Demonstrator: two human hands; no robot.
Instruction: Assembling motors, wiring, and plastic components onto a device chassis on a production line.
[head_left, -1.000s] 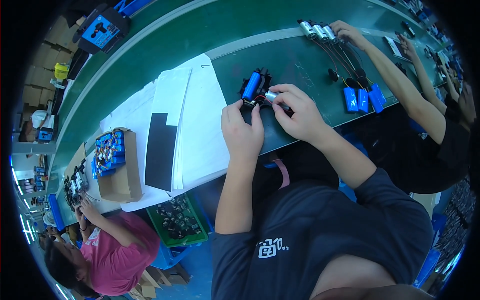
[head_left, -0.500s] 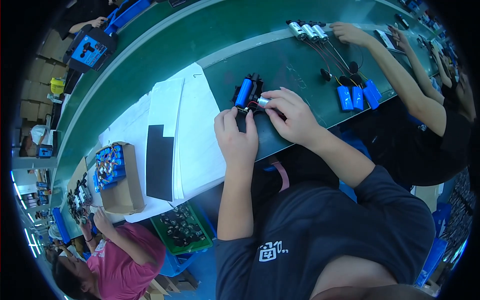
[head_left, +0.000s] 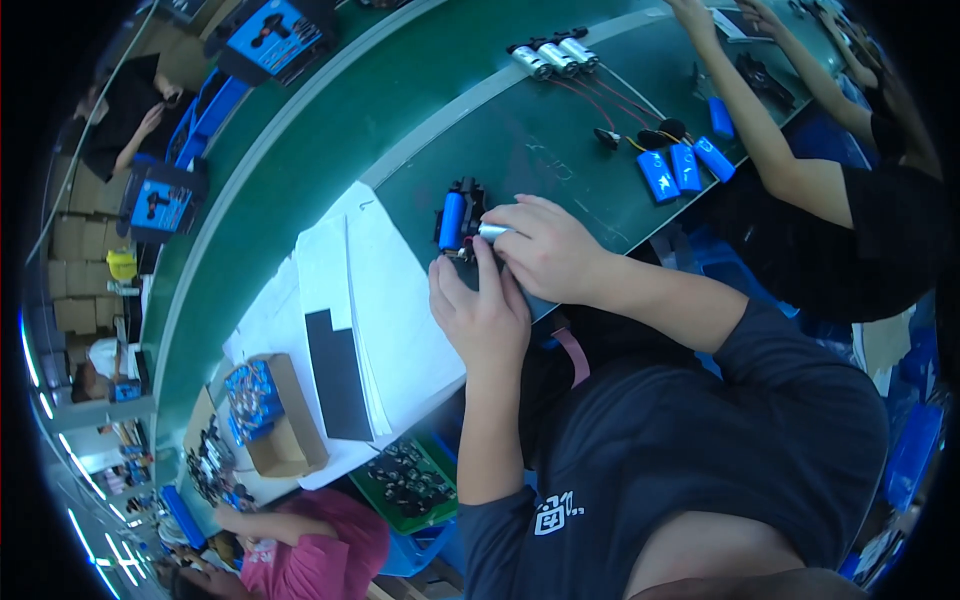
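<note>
On the green bench in front of me lies a black plastic housing, with a blue cylindrical battery along its left side. My right hand is closed around a silver cylindrical motor at the housing's right edge, its fingers covering much of the motor. My left hand has its fingertips at the housing's lower end, on either side of a small pale connector. Whatever sits under those fingertips is mostly hidden. A short red wire shows between motor and housing.
White paper sheets and a black card lie to the left, beside a cardboard box of blue battery packs. Three silver motors, wired to blue packs, lie right, near a co-worker's arm. A green crate stands below left.
My view has turned, shifting the bench in the picture. My right hand and the silver motor now sit closer against the housing, and my left index finger has come up next to the motor.
</note>
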